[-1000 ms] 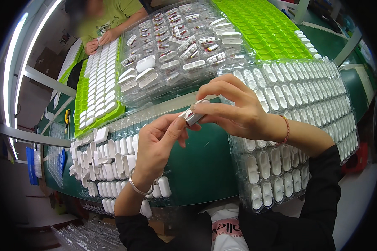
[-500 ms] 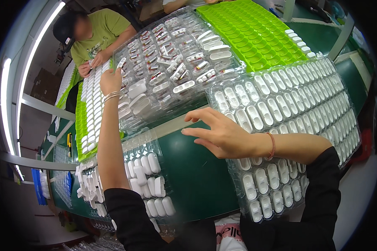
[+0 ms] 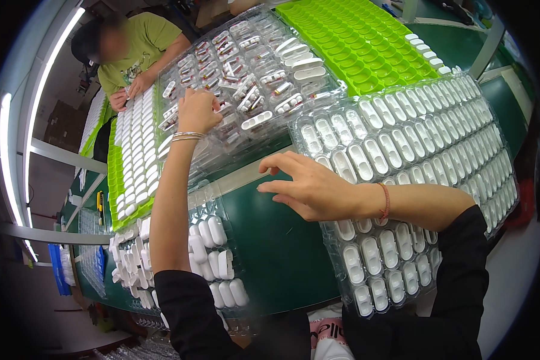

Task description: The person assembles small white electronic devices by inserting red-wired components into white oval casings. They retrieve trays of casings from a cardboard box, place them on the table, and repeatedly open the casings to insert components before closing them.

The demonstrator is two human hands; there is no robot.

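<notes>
My left hand [image 3: 198,111] reaches over a clear plastic tray [image 3: 223,144] whose pockets hold white oval cases with small red-and-metal parts. Its fingers curl down among these cases, and the tips are hidden, so I cannot see what they hold. A white oval case [image 3: 169,89] lies near the tray's far-left edge. My right hand [image 3: 309,187] hovers open and bare, fingers bent and apart, beside a clear tray of white oval shells [image 3: 375,159] on the right. A long white oval shell [image 3: 257,120] rests on the middle tray, right of my left hand.
A bright green pocketed tray [image 3: 360,48] lies far right. Another green tray [image 3: 115,186], full of white pieces, stands left. White oval covers [image 3: 209,231] sit near my left forearm on the green tabletop [image 3: 276,252]. A co-worker in a green shirt [image 3: 153,42] handles a small piece far left.
My left hand has moved right and nearer, from the middle tray's far-left edge to over its parts. A white oval case now shows where it was. My right hand has barely moved.
</notes>
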